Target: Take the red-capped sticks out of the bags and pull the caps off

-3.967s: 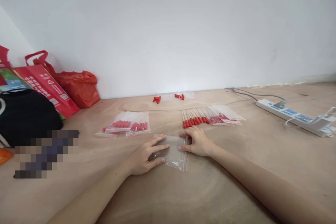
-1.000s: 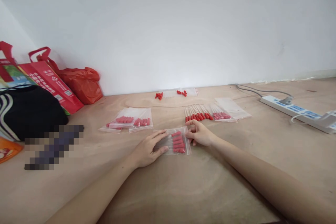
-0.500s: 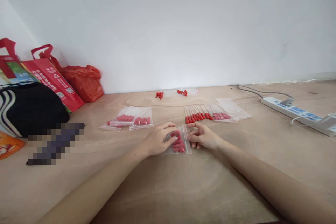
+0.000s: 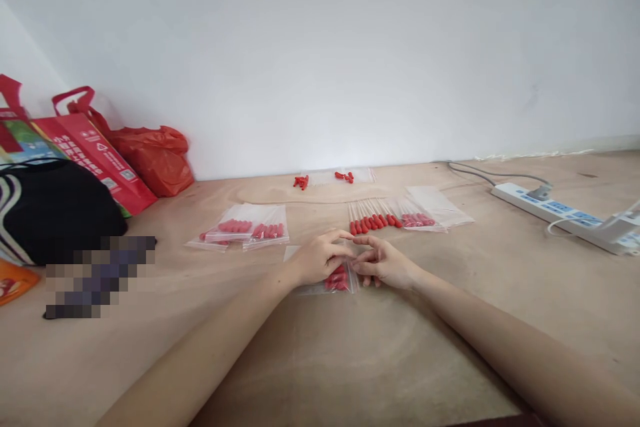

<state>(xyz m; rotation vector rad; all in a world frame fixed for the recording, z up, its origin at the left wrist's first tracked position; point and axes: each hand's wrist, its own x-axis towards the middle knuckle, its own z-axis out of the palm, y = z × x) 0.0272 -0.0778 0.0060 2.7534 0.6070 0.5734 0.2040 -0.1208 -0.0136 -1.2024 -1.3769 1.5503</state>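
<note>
A clear zip bag holding several red-tipped sticks lies flat on the table before me, its zip edge to the right. My left hand lies over its far part, fingers bent and thumb curled in against the bag near the zip. At the far end of that zip edge my right hand closes thumb and forefinger on the plastic. The fingertips of both hands nearly meet there, covering part of the bag. Just beyond is a row of loose red-tipped sticks.
Filled zip bags lie left of centre, another filled bag to the right. Small red pieces rest near the wall. A power strip with cables is at right; a black bag and red bags stand at left.
My left hand has slid right along the bag to its zip edge, close to the right fingers. The right hand stays at that edge. The view has shifted slightly.
</note>
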